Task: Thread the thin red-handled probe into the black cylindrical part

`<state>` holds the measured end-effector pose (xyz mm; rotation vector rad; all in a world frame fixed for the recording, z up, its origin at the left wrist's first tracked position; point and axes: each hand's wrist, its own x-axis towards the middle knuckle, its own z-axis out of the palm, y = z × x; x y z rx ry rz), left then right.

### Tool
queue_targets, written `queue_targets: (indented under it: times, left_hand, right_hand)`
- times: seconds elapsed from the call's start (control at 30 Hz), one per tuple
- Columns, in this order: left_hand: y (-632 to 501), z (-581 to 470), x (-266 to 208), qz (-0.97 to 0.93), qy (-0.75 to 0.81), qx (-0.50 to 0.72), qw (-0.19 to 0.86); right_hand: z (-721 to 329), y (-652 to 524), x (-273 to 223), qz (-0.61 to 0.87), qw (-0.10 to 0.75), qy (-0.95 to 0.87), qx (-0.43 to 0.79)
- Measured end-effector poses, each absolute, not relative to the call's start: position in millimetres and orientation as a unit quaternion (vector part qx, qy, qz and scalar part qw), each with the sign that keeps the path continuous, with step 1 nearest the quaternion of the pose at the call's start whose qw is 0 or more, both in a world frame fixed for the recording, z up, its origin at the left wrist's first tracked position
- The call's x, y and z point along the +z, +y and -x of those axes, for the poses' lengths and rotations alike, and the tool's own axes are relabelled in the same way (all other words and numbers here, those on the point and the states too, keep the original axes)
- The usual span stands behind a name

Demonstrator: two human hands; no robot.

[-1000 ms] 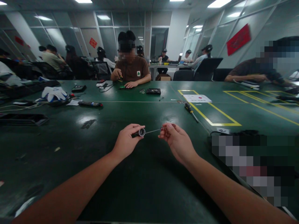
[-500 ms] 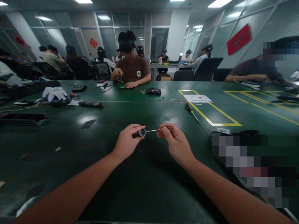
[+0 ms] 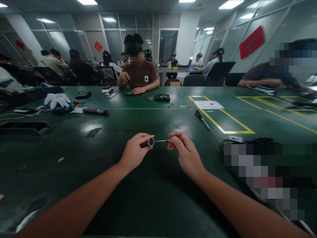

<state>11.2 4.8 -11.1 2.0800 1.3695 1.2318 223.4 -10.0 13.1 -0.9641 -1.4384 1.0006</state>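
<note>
"While the left hand (image 3: pixel 135 151) and the right hand (image 3: pixel 188 150) are being held apart above the green table (image 3: pixel 138 205), what is being gripped by each?"

"By the left, a dark cylinder (image 3: pixel 151 142) is being clasped between thumb and fingers, its silver-rimmed open end being turned toward the camera. By the right, a thin screwdriver (image 3: pixel 168 140) is being pinched at its reddish handle, the metal shaft being pointed leftward at the cylinder."

"Is the shaft being pushed inside?"

"That cannot be told; the tip is being lost to view at the rim."

"And what is being seen beyond the hands?"

"Past the right hand, a yellow-and-black screwdriver (image 3: pixel 199 114) is being seen lying just beside yellow tape (image 3: pixel 216 123), with a white sheet (image 3: pixel 209 104) farther back. Off to the left, a white-and-blue glove (image 3: pixel 56 100) and a dark rod-like tool (image 3: pixel 95 111) are being seen on the tabletop."

"Is anything being handled across the table?"

"A small green board (image 3: pixel 130 93) is being worked on by a co-worker (image 3: pixel 141 72); a slim tool is being held over it in one hand (image 3: pixel 125 78), while the other hand (image 3: pixel 139 90) is being rested on the table near a black device (image 3: pixel 162 98)."
</note>
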Motion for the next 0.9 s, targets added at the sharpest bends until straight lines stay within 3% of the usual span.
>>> queue_targets:
  times: [0.33,0.53,0.7,0.9]
  left_hand:
    - [3.0,-13.1,-9.8,-0.747,0.476,0.425,0.185]
    - [5.7,-10.1,-10.0,-0.741,0.478,0.442,0.164]
    - [5.9,-10.3,-10.2,-0.735,0.483,0.442,0.178]
    - [3.3,-11.7,-8.6,-0.733,0.48,0.447,0.178]
  right_hand:
    - [-222.9,-1.2,5.0,0.41,0.575,-0.527,0.472]
    - [-228.0,7.6,8.5,0.36,0.531,-0.407,0.65]
    - [-224.3,4.0,7.7,0.354,0.6,-0.442,0.565]
    - [-223.3,-0.3,4.4,0.394,0.588,-0.526,0.471]
